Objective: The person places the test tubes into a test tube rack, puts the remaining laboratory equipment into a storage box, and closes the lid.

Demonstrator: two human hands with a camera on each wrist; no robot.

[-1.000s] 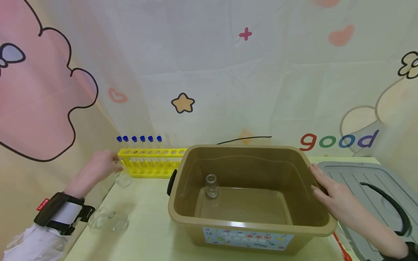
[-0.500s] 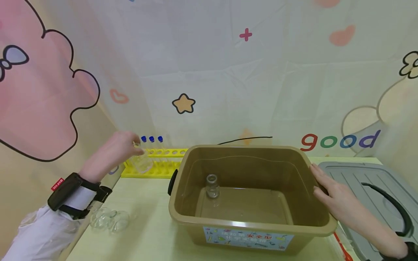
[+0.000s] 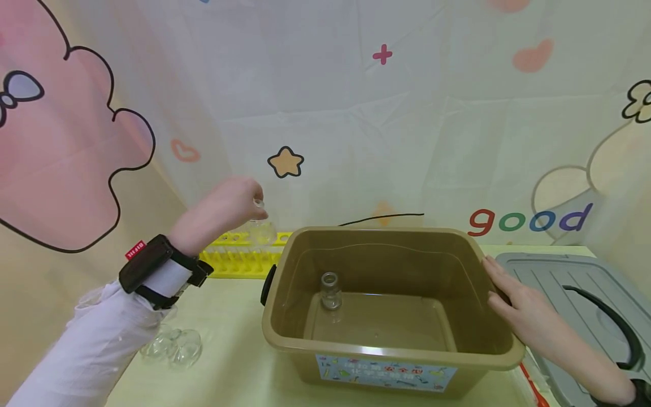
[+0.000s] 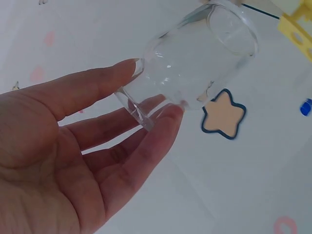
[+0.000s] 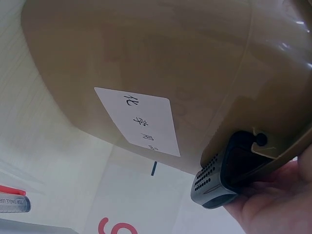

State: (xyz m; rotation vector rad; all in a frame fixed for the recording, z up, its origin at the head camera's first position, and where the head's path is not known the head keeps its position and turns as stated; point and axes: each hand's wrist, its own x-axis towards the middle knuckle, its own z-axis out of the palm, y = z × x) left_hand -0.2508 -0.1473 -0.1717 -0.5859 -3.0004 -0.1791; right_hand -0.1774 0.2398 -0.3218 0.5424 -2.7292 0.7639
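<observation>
My left hand (image 3: 231, 203) pinches a clear glass bottle (image 4: 195, 58) near its narrower end, thumb on one side and fingers on the other. The bottle is raised in front of a yellow test tube rack (image 3: 239, 264). With its fingers laid over the right rim, my right hand (image 3: 529, 311) rests on a brown plastic bin (image 3: 391, 357); in the right wrist view it lies by the bin's dark handle (image 5: 214, 180). Inside the bin, near its left wall, stands another small clear glass bottle (image 3: 330, 292).
More clear glassware (image 3: 184, 347) lies on the pale tabletop (image 3: 229, 350) at front left. A grey lid (image 3: 544, 271) with a black handle is right of the bin. Blue-capped tubes stand in the rack; one blue cap (image 4: 306, 107) shows in the left wrist view.
My left hand has carried the glass bottle up and to the right, from the rack's left end to in front of its right part. My right hand stays on the rim.
</observation>
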